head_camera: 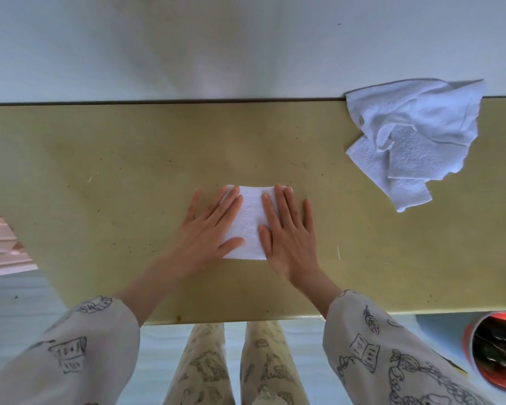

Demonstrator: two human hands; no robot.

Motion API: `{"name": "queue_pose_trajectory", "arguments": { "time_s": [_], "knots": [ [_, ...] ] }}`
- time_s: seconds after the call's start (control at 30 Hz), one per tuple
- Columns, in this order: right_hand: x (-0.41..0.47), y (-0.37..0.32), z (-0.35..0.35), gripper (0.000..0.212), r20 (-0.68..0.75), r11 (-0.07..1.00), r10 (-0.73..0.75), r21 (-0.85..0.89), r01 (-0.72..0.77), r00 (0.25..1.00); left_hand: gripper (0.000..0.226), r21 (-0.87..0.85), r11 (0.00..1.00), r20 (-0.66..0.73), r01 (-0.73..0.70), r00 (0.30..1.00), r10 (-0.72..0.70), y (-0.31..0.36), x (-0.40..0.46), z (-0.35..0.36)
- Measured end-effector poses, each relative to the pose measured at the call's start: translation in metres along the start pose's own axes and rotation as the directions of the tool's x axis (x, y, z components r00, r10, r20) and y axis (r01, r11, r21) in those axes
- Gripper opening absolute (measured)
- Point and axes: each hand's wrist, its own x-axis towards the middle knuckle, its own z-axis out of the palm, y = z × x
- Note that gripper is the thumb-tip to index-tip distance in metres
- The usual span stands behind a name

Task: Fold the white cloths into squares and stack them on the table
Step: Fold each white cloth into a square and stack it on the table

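Observation:
A small folded white cloth [250,220] lies flat in the middle of the yellow table [114,176]. My left hand [208,229] presses its left side with straight fingers, thumb on the lower edge. My right hand [288,229] lies flat on its right side, fingers spread and straight. A pile of crumpled white cloths [412,138] sits at the table's far right, against the wall.
A pale wall [246,45] runs along the table's far edge. Below the table's near right corner stands a round red bin [497,349]. My patterned sleeves and trouser legs fill the bottom of the view. Pink steps [0,244] show at the left.

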Motion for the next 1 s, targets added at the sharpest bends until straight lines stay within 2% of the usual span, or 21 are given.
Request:
{"name": "queue_pose_trajectory", "arguments": {
  "time_s": [0.1,0.33,0.53,0.6,0.67,0.77,0.83,0.9,1.0],
  "knots": [
    [0.000,0.000,-0.001,0.055,0.013,1.000,0.000,0.001,0.000,1.000,0.068,0.041,0.999,0.000,-0.014,1.000,0.014,0.002,0.006,0.003],
    [0.000,0.006,-0.005,0.062,0.069,0.998,-0.023,-0.053,0.027,0.997,0.089,0.046,0.999,0.076,-0.027,0.997,0.023,-0.010,0.005,0.011],
    [0.001,0.001,-0.016,0.062,0.142,0.998,-0.002,-0.064,0.011,0.990,0.089,0.059,0.998,0.110,-0.016,0.994,0.010,-0.006,0.005,0.003],
    [0.003,0.001,-0.021,0.060,0.124,1.000,-0.005,0.016,0.003,0.992,0.080,0.044,0.999,0.030,0.028,0.999,-0.030,0.001,0.005,-0.001],
    [0.004,0.000,-0.027,0.054,0.053,0.990,0.016,0.139,-0.024,0.998,0.063,-0.026,0.995,-0.109,0.092,0.990,-0.094,0.010,0.002,-0.002],
    [0.004,-0.001,-0.037,0.044,-0.106,0.929,0.199,0.337,-0.153,0.974,0.039,-0.109,0.982,-0.285,0.156,0.941,-0.182,0.022,0.003,-0.003],
    [0.006,-0.001,-0.045,0.040,-0.080,0.867,0.332,0.418,-0.271,0.940,0.029,-0.147,0.962,-0.308,0.230,0.914,-0.265,0.026,0.009,-0.005],
    [0.008,0.000,-0.050,0.039,0.037,0.834,0.413,0.386,-0.394,0.910,0.027,-0.190,0.922,-0.242,0.337,0.894,-0.377,0.029,0.020,-0.011],
    [0.008,0.003,-0.052,0.040,0.127,0.839,0.426,0.315,-0.444,0.896,0.043,-0.266,0.836,0.093,0.480,0.876,-0.474,0.035,0.038,-0.026]
  ]
}}
